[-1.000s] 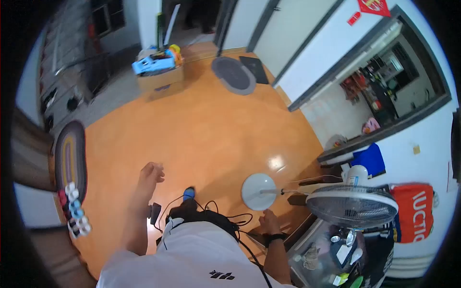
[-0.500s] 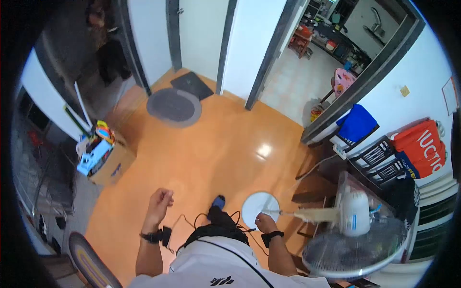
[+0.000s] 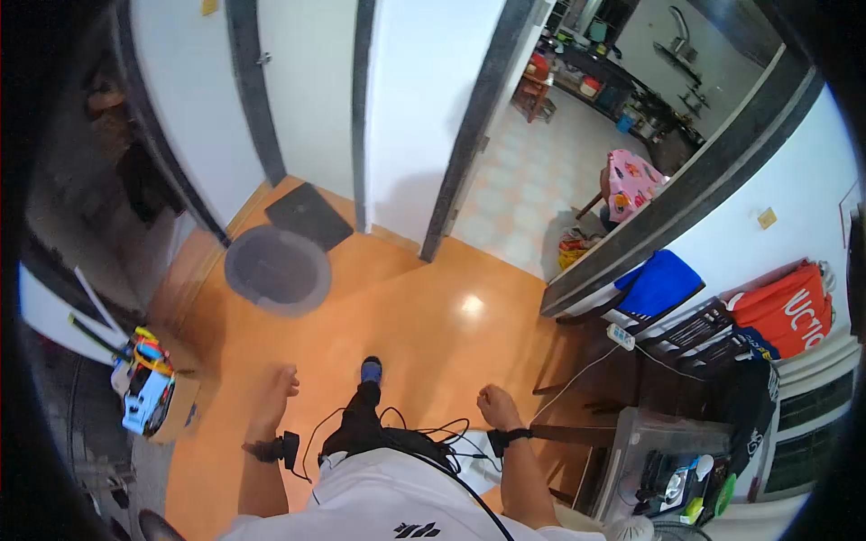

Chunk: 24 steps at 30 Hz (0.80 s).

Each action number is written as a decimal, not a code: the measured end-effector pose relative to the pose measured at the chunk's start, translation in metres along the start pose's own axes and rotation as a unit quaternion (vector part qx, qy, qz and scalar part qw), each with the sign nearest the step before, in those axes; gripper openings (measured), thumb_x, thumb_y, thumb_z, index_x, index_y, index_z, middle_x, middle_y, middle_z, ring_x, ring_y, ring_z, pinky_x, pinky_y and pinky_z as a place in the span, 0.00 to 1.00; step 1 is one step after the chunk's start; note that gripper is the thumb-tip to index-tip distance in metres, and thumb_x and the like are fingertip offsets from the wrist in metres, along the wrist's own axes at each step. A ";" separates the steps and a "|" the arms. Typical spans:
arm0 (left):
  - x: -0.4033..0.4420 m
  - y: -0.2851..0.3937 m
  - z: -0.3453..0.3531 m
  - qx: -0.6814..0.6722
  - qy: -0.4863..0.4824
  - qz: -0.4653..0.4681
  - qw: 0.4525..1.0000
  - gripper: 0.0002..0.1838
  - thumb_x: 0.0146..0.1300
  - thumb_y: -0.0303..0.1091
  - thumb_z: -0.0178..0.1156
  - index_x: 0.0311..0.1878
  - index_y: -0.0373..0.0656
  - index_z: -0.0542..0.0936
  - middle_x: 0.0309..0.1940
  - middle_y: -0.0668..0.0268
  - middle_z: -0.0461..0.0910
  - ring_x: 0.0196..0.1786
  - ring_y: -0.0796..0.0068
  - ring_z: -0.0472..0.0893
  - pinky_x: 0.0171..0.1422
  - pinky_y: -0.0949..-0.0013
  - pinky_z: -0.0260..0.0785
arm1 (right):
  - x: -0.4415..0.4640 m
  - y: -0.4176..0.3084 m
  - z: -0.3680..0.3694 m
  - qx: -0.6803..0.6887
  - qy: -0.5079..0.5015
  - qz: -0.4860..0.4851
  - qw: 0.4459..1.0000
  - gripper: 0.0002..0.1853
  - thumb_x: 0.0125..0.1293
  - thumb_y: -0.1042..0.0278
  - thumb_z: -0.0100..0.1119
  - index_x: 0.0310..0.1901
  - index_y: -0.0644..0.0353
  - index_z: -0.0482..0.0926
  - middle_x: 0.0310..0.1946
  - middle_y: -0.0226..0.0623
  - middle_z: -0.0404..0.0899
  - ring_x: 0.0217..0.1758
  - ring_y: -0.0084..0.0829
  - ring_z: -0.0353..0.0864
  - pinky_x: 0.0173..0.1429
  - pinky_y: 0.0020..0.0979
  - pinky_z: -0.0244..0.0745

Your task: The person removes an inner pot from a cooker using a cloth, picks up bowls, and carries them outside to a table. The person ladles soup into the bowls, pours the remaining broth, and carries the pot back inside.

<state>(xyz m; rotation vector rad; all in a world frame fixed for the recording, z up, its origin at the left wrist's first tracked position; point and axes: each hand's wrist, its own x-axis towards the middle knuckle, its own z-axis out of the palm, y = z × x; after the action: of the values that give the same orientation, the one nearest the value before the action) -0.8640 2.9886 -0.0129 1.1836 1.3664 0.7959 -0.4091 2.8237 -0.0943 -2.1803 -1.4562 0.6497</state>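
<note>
My left hand [image 3: 283, 389] hangs over the orange floor, smeared by motion, so how far its fingers are bent cannot be made out. No object shows in it. My right hand [image 3: 498, 408] is curled into a loose fist with nothing visible inside, above the floor beside a dark table. Both wrists wear black bands, and the left one carries a small black box [image 3: 290, 449]. Black cables [image 3: 440, 433] loop around my waist. My foot in a blue and black shoe [image 3: 371, 370] is stepping forward between the hands.
A cardboard box [image 3: 176, 410] of toys stands left. Grey mats [image 3: 278, 270] lie before the white door [image 3: 309, 99]. An open doorway leads to a tiled kitchen floor [image 3: 514, 189]. Chairs with blue cloth [image 3: 661, 284] and red cloth [image 3: 783, 311] line the right wall. A person is at far left.
I have moved forward; the fan has slid to the bottom edge and the white round base is mostly covered by my body. My right hand is now away from the fan pole.
</note>
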 end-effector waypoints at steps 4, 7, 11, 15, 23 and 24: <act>0.134 0.053 0.072 0.019 -0.064 0.014 0.998 0.13 0.70 0.43 0.57 0.41 0.43 0.76 0.29 0.71 0.75 0.34 0.81 0.75 0.40 0.73 0.72 | 0.009 0.056 -0.005 -0.096 -0.007 0.132 0.987 0.11 0.58 0.63 0.59 0.35 0.62 0.78 0.34 0.52 0.81 0.40 0.51 0.81 0.46 0.44 0.76; 0.229 0.106 0.146 0.017 -0.159 0.019 0.987 0.12 0.70 0.42 0.57 0.42 0.42 0.77 0.31 0.71 0.75 0.34 0.81 0.75 0.41 0.73 0.72 | 0.012 0.063 -0.036 -0.127 -0.087 0.284 0.946 0.13 0.58 0.61 0.57 0.40 0.61 0.82 0.39 0.55 0.82 0.45 0.51 0.82 0.50 0.44 0.76; 0.318 0.188 0.254 0.053 -0.318 0.080 0.943 0.13 0.69 0.40 0.58 0.45 0.39 0.77 0.31 0.68 0.78 0.35 0.79 0.77 0.43 0.74 0.70 | 0.011 0.076 -0.054 0.033 0.075 0.408 0.909 0.17 0.59 0.58 0.55 0.42 0.62 0.82 0.37 0.55 0.83 0.43 0.53 0.83 0.47 0.44 0.78; 0.365 0.243 0.349 0.018 -0.394 0.115 0.912 0.12 0.70 0.40 0.58 0.42 0.40 0.76 0.30 0.70 0.76 0.36 0.80 0.76 0.43 0.74 0.70 | 0.037 0.080 -0.051 -0.056 0.032 0.471 0.880 0.16 0.60 0.58 0.55 0.40 0.63 0.81 0.35 0.55 0.83 0.42 0.51 0.84 0.47 0.45 0.78; 0.467 0.280 0.501 0.015 -0.381 0.078 0.921 0.11 0.70 0.39 0.59 0.42 0.40 0.76 0.29 0.71 0.76 0.34 0.82 0.75 0.40 0.75 0.70 | 0.187 0.211 -0.097 -0.015 -0.071 0.434 0.898 0.15 0.59 0.57 0.59 0.37 0.62 0.82 0.36 0.51 0.84 0.43 0.48 0.84 0.47 0.45 0.78; 0.474 0.294 0.514 0.022 -0.360 0.068 0.930 0.11 0.70 0.39 0.59 0.42 0.40 0.76 0.29 0.71 0.76 0.33 0.82 0.75 0.40 0.75 0.70 | 0.218 0.232 -0.112 -0.033 -0.070 0.416 0.906 0.15 0.59 0.57 0.60 0.38 0.61 0.81 0.37 0.52 0.83 0.43 0.49 0.84 0.48 0.45 0.78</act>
<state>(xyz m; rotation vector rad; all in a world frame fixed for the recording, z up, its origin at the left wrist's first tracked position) -0.2524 3.4353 0.0354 1.4291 0.6995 0.3537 -0.1006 2.9344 -0.1727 -2.8335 -0.5286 1.0463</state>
